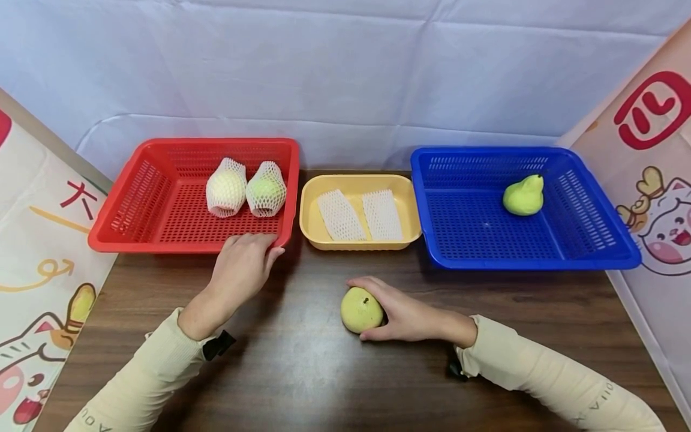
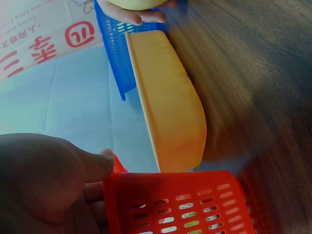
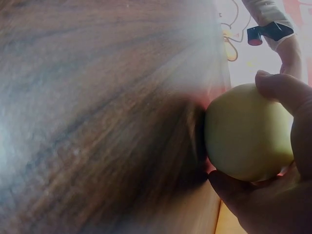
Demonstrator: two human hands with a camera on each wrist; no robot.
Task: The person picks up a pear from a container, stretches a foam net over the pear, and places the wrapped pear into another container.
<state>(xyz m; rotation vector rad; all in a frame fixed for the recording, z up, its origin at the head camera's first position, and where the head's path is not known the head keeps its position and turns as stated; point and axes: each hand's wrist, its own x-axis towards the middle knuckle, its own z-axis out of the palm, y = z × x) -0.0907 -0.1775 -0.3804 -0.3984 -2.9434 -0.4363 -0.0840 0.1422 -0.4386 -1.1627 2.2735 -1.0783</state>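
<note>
My right hand (image 1: 399,312) holds a round yellow-green pear (image 1: 360,310), its stem upward, low over the table in front of the yellow tray. In the right wrist view the thumb and fingers lie on opposite sides of the pear (image 3: 248,134). My left hand (image 1: 243,267) grips the near right corner of the red basket (image 1: 162,247); the left wrist view shows the thumb on the rim and fingers behind it. Inside that basket sit two fruits in white foam nets, one pale yellow fruit (image 1: 226,187) and one green fruit (image 1: 267,188).
A yellow tray (image 1: 353,245) stands between the baskets, holding two flat foam nets, a left net (image 1: 341,216) and a right net (image 1: 382,215). At the right, a blue basket (image 1: 531,264) holds a green pear (image 1: 523,196). White cloth hangs behind; printed panels flank the wooden table (image 1: 302,372).
</note>
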